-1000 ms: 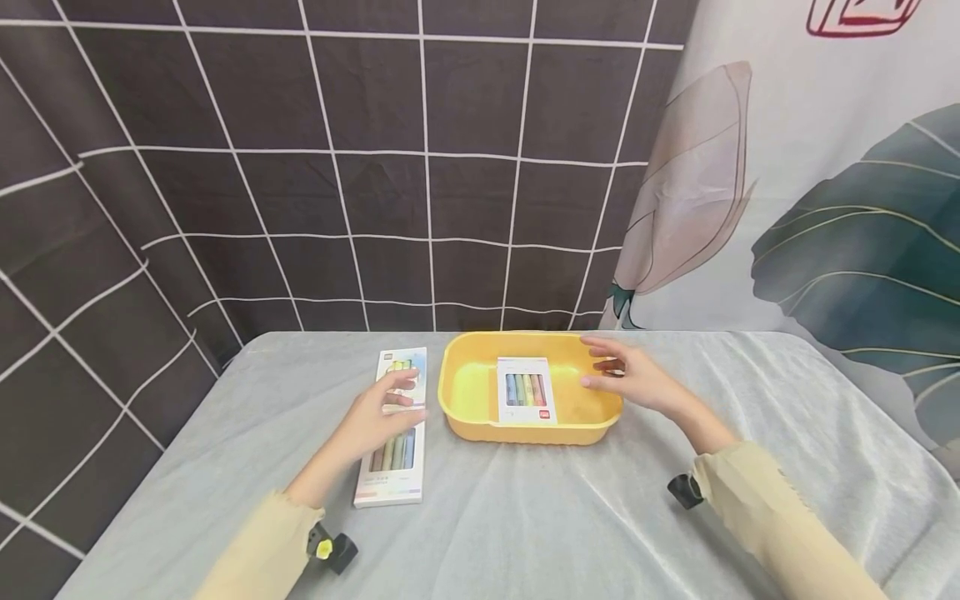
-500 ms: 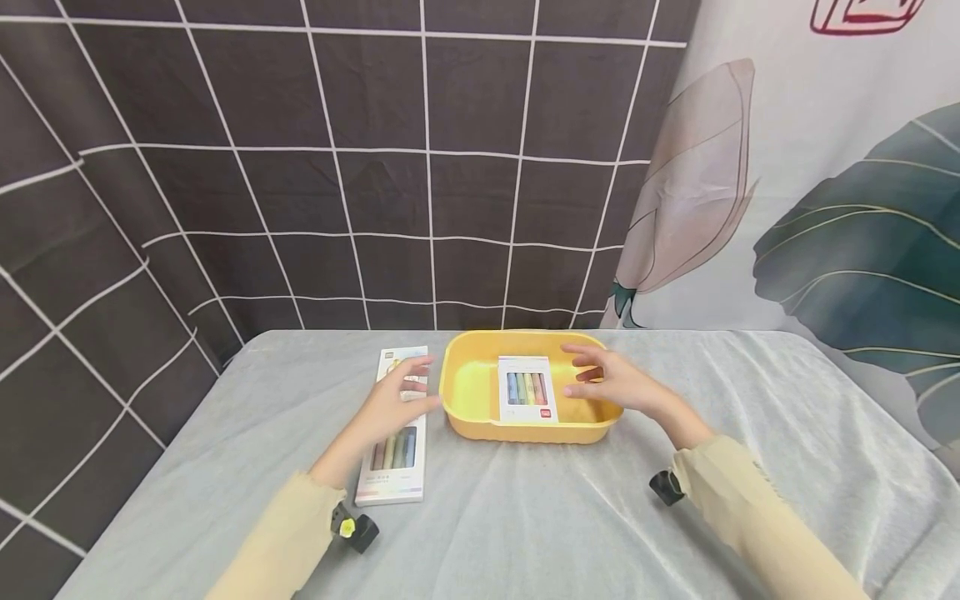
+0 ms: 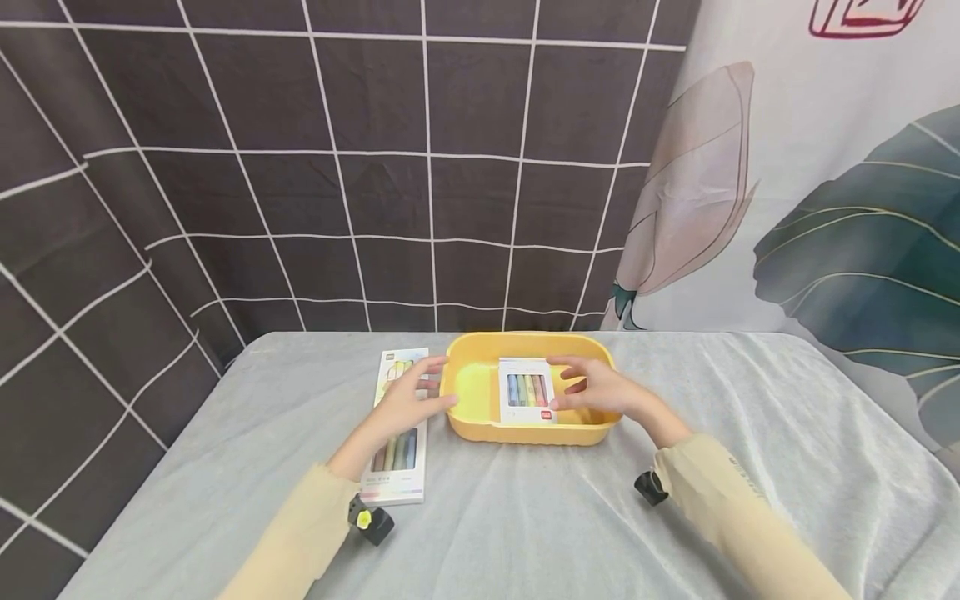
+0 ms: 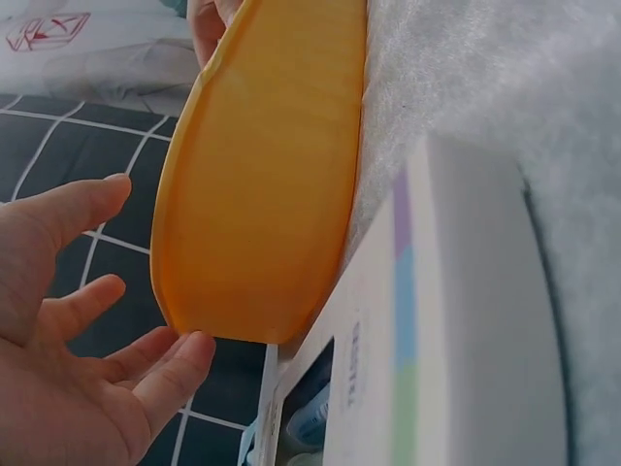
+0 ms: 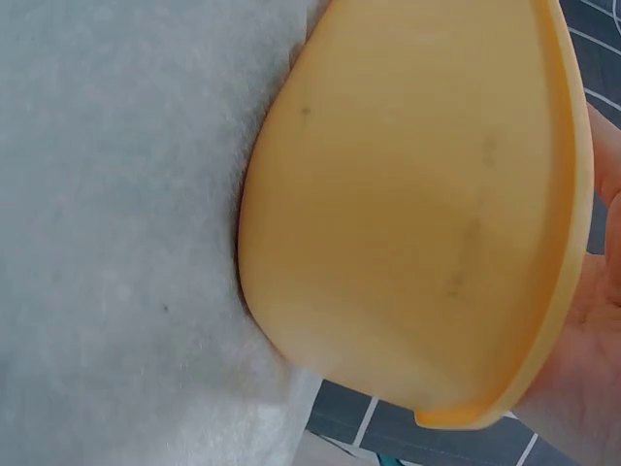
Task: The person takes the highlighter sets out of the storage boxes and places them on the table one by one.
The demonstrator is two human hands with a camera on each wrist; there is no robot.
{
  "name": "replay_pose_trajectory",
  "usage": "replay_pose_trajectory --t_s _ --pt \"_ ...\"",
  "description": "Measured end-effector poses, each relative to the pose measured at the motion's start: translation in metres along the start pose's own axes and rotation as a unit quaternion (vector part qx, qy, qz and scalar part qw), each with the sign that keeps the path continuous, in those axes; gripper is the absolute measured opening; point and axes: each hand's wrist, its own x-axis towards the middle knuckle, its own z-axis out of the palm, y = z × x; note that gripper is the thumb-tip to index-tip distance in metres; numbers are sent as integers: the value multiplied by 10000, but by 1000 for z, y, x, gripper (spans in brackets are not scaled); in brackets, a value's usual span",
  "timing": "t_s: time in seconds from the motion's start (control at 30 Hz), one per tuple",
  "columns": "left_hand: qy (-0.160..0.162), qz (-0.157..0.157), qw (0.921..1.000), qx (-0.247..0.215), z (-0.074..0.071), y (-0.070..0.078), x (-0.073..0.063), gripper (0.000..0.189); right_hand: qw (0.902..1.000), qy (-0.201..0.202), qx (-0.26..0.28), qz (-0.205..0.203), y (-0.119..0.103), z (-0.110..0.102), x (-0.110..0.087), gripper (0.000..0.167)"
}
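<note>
Sleeves: two cream ones, left sleeve [image 3: 300, 525] in from seven o'clock, right sleeve [image 3: 731, 500] from five, with a black gadget [image 3: 371, 521] at the left cuff and its twin [image 3: 651, 487] at the right.
Long box: white [image 3: 397, 485], window front, lying on the grey-draped desk [image 3: 495, 533] at nine o'clock from the tray, just beside it.
Left hand: hangs over the long box [image 3: 405, 404], fingers spread and loose, gripping nothing; tips right by the tray's nine o'clock rim, can't tell if they touch.
Right hand: over the tray's three o'clock side [image 3: 600, 390], fingers parted around the small box's near-hand edge, not clamped as far as I can see; contact's unclear.
Tray: yellow [image 3: 487, 432], upright, roughly mid-desk.
Small box: white [image 3: 527, 390], inside the tray near its middle.
In vs out: partway, I'd say. Small box is in, long one's out, neither lifted yet.
Headcount: two hands, two boxes, one tray; sticks too tiny to count. Behind, one dark grid cloth [image 3: 375, 150] at twelve, one leafy cloth [image 3: 810, 208] at two.
</note>
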Motion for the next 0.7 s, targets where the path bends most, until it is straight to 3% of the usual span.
replay_pose_trajectory --t_s 0.2,0.7 --pt "-40 -15 10000 10 2 0 4 63 9999 -97 -92 -95 -1 4 4 78" --pt "-163 67 9995 262 8 -4 14 62 9984 -277 -461 175 -3 13 9 75"
